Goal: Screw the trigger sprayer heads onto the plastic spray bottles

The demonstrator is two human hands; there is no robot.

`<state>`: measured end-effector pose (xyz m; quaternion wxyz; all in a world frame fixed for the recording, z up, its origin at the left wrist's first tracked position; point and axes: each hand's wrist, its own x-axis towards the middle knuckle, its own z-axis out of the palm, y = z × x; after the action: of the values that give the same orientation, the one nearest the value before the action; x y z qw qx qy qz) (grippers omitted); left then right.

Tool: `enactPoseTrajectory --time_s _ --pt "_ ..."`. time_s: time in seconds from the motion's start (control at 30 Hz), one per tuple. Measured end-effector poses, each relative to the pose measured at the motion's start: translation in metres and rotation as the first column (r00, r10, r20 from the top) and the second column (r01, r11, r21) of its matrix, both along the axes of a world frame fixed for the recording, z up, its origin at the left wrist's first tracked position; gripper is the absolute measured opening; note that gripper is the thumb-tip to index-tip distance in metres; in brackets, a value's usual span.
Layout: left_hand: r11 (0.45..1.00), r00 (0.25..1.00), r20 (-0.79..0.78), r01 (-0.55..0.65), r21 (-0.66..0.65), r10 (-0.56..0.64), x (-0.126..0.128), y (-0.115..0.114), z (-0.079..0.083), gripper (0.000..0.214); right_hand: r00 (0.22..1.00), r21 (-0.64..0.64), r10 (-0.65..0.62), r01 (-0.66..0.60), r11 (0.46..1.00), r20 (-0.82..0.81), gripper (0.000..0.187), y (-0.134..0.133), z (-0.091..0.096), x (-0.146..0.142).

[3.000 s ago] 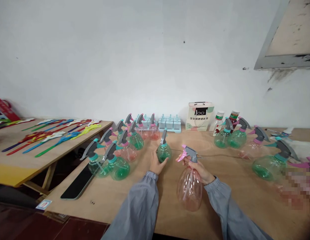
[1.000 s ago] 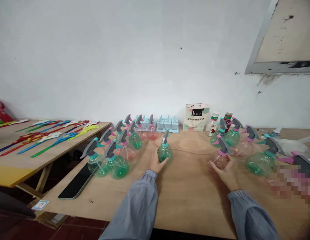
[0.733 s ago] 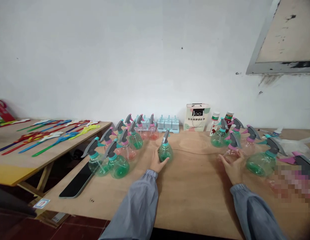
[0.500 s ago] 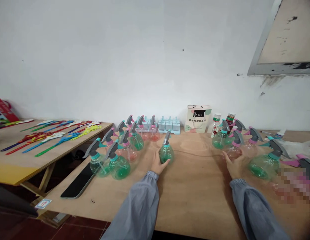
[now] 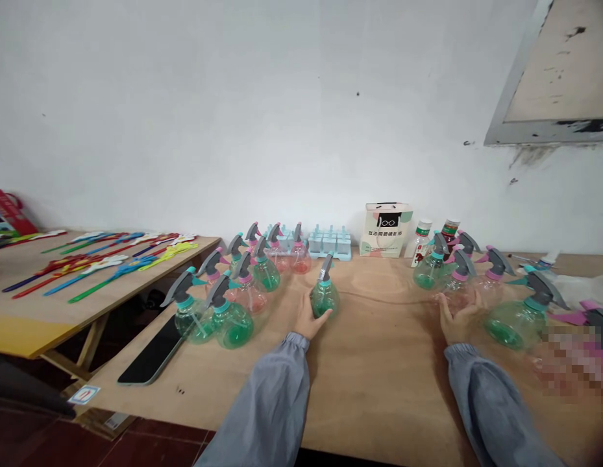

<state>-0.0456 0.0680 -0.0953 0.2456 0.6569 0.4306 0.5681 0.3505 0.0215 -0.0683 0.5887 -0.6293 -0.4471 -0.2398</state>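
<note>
"In the head view, what does the left hand (image 5: 307, 321) have?"

"A green spray bottle (image 5: 326, 299), upright on the bench (image 5: 379, 370), apart from the left group of bottles (image 5: 248, 295) and the right group (image 5: 491, 288). The fingers are curled round its left side, thumb across the near side; they look closed on it."

"And the right hand (image 5: 455, 324)?"

"At a pink spray bottle (image 5: 457, 284) in among the right group, near a large green bottle (image 5: 518, 321). Thumb and fingers are spread on either side of its body. Whether they grip it or only touch it, I can't tell."

"Which step would you call this?"

"My reading is that the right hand is setting or steadying the pink one in the group while the left keeps hold of the green one."

"What would the next move call for?"

"To free the right hand, I'd say, widening the fingers and drawing back towards the person without nudging the close neighbours. The green one just needs a steady hold."
</note>
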Motion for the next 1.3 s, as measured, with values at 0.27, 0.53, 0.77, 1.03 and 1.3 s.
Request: enactPoseTrajectory --time_s 0.27,0.53,0.77,1.03,1.3 --pt "1.0 0.988 -0.151 -0.025 -0.014 0.023 0.041 -0.029 0.0 0.075 0.759 -0.152 0.651 -0.643 0.751 0.008 0.047 -0.013 0.019 -0.117" --pt "0.971 0.916 -0.4 0.062 0.232 0.037 0.044 -0.035 0.008 0.084 0.471 -0.149 0.816 -0.882 0.448 -0.336 0.075 -0.007 0.036 -0.183" --pt "0.896 0.793 -0.435 -0.437 0.083 0.427 -0.008 0.077 0.108 0.048 0.42 -0.114 0.823 -0.905 0.409 -0.384 0.075 -0.003 0.027 -0.169" --pt "0.936 0.613 -0.753 -0.351 0.012 0.24 -0.022 0.119 0.132 0.045 0.399 -0.167 0.866 -0.916 0.364 -0.303 0.053 -0.009 0.031 -0.166" --pt "0.944 0.515 -0.804 -0.287 0.163 0.295 -0.006 0.042 0.094 0.048 0.088 0.074 0.81 -0.984 0.16 -0.58 0.034 -0.013 0.044 -0.157"
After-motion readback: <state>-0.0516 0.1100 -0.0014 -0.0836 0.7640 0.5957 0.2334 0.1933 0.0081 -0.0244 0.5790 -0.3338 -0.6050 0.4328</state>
